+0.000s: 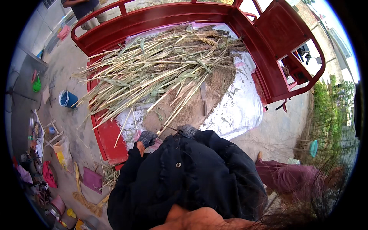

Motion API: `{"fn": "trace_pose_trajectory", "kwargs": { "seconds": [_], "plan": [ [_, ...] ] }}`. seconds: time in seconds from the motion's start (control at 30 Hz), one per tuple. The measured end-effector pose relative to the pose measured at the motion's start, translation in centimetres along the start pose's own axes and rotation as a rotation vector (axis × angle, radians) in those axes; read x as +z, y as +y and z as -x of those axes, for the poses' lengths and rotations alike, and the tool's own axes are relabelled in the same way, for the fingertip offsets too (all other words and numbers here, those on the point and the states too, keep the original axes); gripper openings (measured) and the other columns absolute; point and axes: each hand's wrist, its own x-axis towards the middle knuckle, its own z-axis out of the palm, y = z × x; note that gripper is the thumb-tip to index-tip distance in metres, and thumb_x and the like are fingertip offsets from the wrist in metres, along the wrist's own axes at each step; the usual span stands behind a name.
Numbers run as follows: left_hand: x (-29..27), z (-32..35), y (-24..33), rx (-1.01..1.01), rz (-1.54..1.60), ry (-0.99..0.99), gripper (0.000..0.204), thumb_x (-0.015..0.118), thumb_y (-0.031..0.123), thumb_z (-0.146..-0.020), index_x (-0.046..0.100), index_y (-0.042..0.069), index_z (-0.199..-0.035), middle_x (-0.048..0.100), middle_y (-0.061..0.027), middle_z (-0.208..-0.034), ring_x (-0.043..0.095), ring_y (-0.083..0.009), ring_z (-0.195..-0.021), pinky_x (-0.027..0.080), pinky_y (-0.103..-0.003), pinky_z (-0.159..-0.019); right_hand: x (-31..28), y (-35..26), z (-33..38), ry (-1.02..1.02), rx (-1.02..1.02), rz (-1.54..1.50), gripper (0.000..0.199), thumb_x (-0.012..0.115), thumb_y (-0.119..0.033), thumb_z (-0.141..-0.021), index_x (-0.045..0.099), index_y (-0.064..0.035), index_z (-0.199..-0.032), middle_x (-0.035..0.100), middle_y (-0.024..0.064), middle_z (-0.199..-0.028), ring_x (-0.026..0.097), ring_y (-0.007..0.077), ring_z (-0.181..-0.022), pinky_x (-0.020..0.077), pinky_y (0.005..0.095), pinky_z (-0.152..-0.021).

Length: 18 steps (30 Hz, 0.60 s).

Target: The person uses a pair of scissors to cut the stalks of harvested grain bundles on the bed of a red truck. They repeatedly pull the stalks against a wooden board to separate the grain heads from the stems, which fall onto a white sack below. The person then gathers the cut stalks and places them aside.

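Observation:
A broad heap of dry stalks (142,76) with brown seed heads lies across the red cart bed. My left hand (147,138), in a grey glove, is closed around the lower end of a pale stalk (177,111) close to my body. Just to the right, my right hand (188,130), gloved alike, is closed on a thin dark blade-like tool (170,127) that points left toward the stalk's end. Its exact kind is too small to tell. A long flat metal blade with a handle (203,99) rests on loose seeds (222,82) beyond my right hand.
White sheeting (239,103) lines the bed, bounded by red side walls (168,18). A blue bucket (68,99) stands on the floor at left, near scattered household goods. One person (85,11) stands at far left; another in purple trousers (285,174) is at right.

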Motion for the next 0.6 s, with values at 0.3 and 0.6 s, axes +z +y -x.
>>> {"fn": "trace_pose_trajectory", "kwargs": {
  "seconds": [0.3,0.6],
  "plan": [
    [-6.0,-5.8,6.4,-0.591,-0.724,0.539,0.059,0.062,0.041,-0.068,0.047,0.010,-0.115,0.052,-0.0163,-0.107,0.048,-0.0311,-0.101,0.040,-0.046,-0.082,-0.6,3.4,7.0,0.148,0.269,-0.227,0.021,0.051,-0.023,-0.079,0.057,-0.0096,-0.094,0.059,0.0180,-0.080,0.058,0.0332,-0.075,0.0444,0.0381,-0.064],
    [-0.5,-12.6,7.9,-0.227,-0.450,0.291,0.037,0.043,0.034,-0.083,0.059,0.001,-0.086,0.058,-0.0215,-0.082,0.054,-0.0360,-0.082,0.041,-0.043,-0.073,-1.7,2.5,10.0,0.331,0.426,-0.287,0.023,0.053,-0.017,-0.075,0.057,-0.0075,-0.096,0.060,0.0170,-0.087,0.057,0.0337,-0.084,0.0448,0.0383,-0.070]
  ]
}}
